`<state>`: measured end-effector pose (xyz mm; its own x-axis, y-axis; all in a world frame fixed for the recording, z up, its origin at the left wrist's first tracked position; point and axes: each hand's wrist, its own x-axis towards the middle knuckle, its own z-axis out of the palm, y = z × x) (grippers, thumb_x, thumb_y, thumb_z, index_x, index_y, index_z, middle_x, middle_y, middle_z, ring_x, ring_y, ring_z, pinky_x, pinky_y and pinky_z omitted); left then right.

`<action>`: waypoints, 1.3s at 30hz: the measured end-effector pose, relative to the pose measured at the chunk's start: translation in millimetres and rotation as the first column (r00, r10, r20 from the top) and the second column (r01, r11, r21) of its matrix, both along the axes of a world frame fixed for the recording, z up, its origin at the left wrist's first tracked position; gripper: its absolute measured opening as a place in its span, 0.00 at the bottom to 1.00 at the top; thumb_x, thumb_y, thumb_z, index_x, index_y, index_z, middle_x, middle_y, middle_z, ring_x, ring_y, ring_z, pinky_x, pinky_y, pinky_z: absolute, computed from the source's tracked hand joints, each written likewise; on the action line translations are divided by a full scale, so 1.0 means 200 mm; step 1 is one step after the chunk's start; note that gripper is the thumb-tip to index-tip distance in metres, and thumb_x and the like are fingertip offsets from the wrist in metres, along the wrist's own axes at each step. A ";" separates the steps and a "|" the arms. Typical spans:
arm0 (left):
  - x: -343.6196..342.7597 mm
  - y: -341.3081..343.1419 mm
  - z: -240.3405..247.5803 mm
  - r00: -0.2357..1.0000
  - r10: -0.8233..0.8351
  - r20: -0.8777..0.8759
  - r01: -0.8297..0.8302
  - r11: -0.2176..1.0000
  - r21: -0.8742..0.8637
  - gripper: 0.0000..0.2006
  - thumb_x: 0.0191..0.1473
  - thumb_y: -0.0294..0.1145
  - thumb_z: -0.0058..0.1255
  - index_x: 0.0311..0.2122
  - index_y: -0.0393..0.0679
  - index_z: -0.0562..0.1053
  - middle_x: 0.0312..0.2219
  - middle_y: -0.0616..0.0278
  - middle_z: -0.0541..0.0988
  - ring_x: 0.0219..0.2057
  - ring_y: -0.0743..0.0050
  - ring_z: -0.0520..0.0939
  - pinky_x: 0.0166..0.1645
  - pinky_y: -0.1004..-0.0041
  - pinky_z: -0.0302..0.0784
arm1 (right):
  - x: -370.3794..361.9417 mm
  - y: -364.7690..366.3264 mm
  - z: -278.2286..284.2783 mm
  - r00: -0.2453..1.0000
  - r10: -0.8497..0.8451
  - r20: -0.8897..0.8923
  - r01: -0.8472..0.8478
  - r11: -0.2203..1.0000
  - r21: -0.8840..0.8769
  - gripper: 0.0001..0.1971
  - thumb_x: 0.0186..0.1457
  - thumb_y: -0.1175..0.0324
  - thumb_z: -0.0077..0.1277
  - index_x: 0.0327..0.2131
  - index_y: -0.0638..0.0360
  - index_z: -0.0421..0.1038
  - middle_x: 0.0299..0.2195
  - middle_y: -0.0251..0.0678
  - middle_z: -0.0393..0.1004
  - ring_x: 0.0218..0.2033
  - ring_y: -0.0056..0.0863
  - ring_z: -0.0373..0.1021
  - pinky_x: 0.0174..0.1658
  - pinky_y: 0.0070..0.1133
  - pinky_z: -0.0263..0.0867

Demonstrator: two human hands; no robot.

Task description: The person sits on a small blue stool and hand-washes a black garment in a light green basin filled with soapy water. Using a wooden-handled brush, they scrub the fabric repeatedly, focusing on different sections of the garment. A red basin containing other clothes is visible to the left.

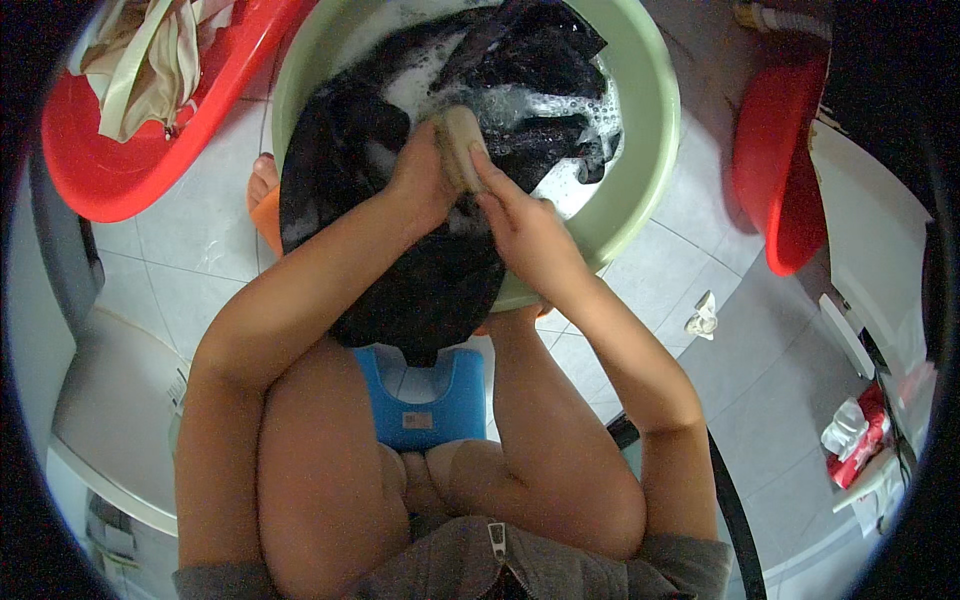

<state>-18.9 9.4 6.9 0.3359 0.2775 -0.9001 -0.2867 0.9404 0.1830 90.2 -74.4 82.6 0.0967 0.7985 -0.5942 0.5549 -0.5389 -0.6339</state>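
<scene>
We see a green basin (655,140) of suds (566,190) | black cloth (405,290) inside, hanging over basin's near-left rim | left hand (422,178) left of basin's centre, against pale block (461,140), grip hidden | right hand (527,225) nearer basin's rim, fingers closed on block | block mid-basin, long axis pointing away, far end tilted left

Tub (655,150): smooth plastic, soft sheen. Black cloth (420,280): wet shine up top, matt nearer me. Block (463,140) I'm holding: pale, matt; wood or plastic, can't tell. Left red basin (110,185), right red basin (795,225): both smooth glossy plastic. Cream cloth (165,70): soft, matt. Stool (460,400): smooth plastic. Tiles (200,225): smooth, faint gloss. My top (415,560): matt fabric, metallic-looking zip pull (497,538).
</scene>
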 end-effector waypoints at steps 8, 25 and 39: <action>0.05 0.01 0.05 0.999 0.032 -0.009 -0.033 0.994 -0.108 0.15 0.58 0.47 0.37 0.26 0.46 0.63 0.21 0.62 0.67 0.30 0.65 0.71 0.40 0.61 0.69 | 0.25 0.02 -0.14 0.946 -0.079 0.314 0.050 0.994 0.099 0.22 0.57 0.63 0.44 0.56 0.36 0.59 0.23 0.55 0.72 0.24 0.54 0.69 0.29 0.42 0.67; 0.02 -0.01 -0.03 0.997 -0.057 -0.044 0.055 0.998 -0.039 0.19 0.61 0.47 0.33 0.36 0.36 0.61 0.32 0.54 0.69 0.38 0.59 0.72 0.49 0.61 0.69 | 0.15 0.14 -0.15 0.976 -0.060 0.209 0.036 0.992 0.119 0.21 0.58 0.66 0.44 0.55 0.43 0.60 0.30 0.57 0.70 0.31 0.55 0.68 0.32 0.37 0.66; -0.07 -0.04 -0.14 0.969 0.042 0.245 -0.027 0.998 -0.063 0.11 0.57 0.44 0.33 0.30 0.48 0.61 0.30 0.63 0.69 0.38 0.67 0.71 0.48 0.59 0.64 | 0.19 -0.03 -0.07 0.959 0.050 0.279 -0.073 0.995 0.073 0.23 0.57 0.62 0.46 0.57 0.37 0.58 0.30 0.53 0.73 0.31 0.52 0.70 0.33 0.39 0.67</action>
